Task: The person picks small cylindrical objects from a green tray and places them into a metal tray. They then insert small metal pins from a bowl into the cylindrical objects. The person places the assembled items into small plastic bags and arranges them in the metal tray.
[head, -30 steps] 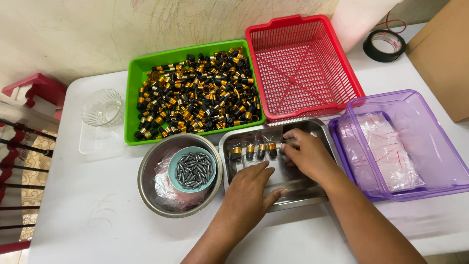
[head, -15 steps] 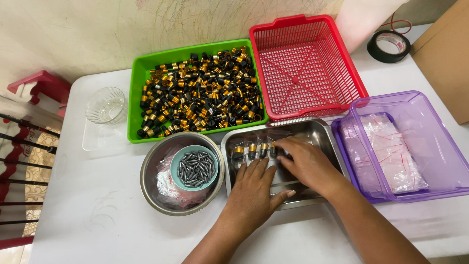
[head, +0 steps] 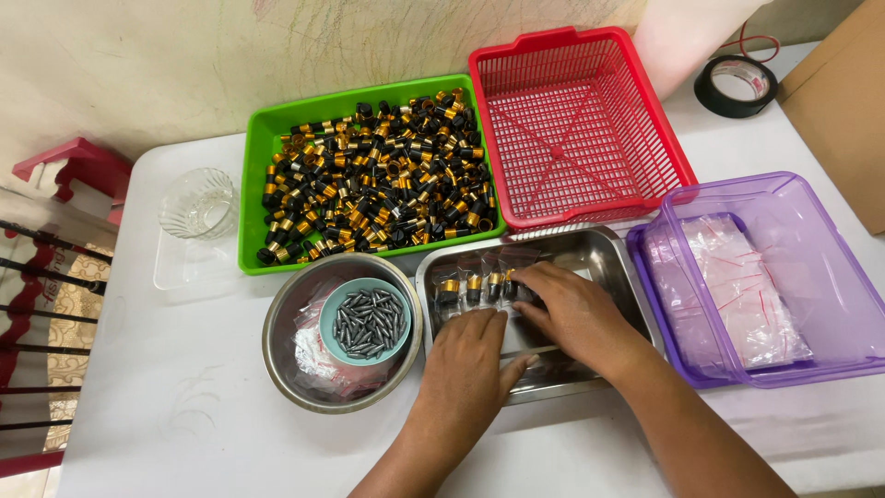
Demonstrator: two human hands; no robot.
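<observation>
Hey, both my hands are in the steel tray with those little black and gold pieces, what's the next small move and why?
Probably nudge the right hand fingertips to push the black and gold pieces closer together. They stand in a short row in the steel tray, the right fingertips already touch its end, and the left hand lies flat just below them.

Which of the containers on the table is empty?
The red mesh basket: only its bare lattice floor shows, while the green tray, steel bowl, steel tray and purple bin all hold items.
</observation>
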